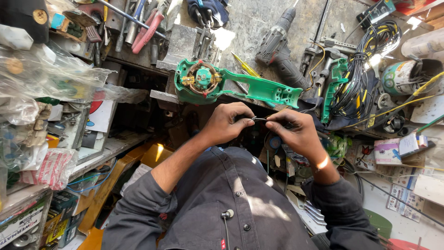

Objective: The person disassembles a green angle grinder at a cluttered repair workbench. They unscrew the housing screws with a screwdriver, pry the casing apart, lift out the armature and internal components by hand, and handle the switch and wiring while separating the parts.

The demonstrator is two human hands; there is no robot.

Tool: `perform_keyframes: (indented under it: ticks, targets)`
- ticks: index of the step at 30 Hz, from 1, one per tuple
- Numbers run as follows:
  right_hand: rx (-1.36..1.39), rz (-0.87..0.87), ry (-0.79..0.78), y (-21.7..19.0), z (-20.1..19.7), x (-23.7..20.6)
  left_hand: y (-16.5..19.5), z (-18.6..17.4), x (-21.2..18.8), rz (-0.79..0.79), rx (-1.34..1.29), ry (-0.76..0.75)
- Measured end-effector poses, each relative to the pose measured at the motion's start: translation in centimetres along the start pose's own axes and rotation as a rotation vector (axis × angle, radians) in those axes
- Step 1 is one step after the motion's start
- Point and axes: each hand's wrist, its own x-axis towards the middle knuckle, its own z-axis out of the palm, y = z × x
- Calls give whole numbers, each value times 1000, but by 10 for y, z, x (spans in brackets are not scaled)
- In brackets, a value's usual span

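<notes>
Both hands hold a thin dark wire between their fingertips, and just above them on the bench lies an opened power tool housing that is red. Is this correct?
Not quite: the opened power tool housing is green, not red, as the head view shows. The rest holds: the left hand and the right hand pinch a thin dark wire between their fingertips, and the housing lies on the bench just above them.

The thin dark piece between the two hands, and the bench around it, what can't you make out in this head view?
- Thin dark piece: too small to identify; both ends hidden by the left hand and right hand.
- Green tool housing: its lower edge is in deep shadow.
- Grey drill: its tip is lost in glare.
- Yellow-and-black wire bundle: individual wires are too tangled to follow.
</notes>
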Motion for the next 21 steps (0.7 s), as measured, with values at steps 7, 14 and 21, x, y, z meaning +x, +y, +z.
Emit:
perform_keyframes:
  ticks: [7, 14, 21]
  targets:
    - [-131, -99, 84, -8, 2, 3, -5, 10, 7, -31, -24, -16]
    - [-163, -33, 75, -14, 9, 1, -8, 10, 11, 93, 122, 40]
    - [-193, -42, 101, -14, 10, 4, -10, 11, 15, 206, 190, 47]
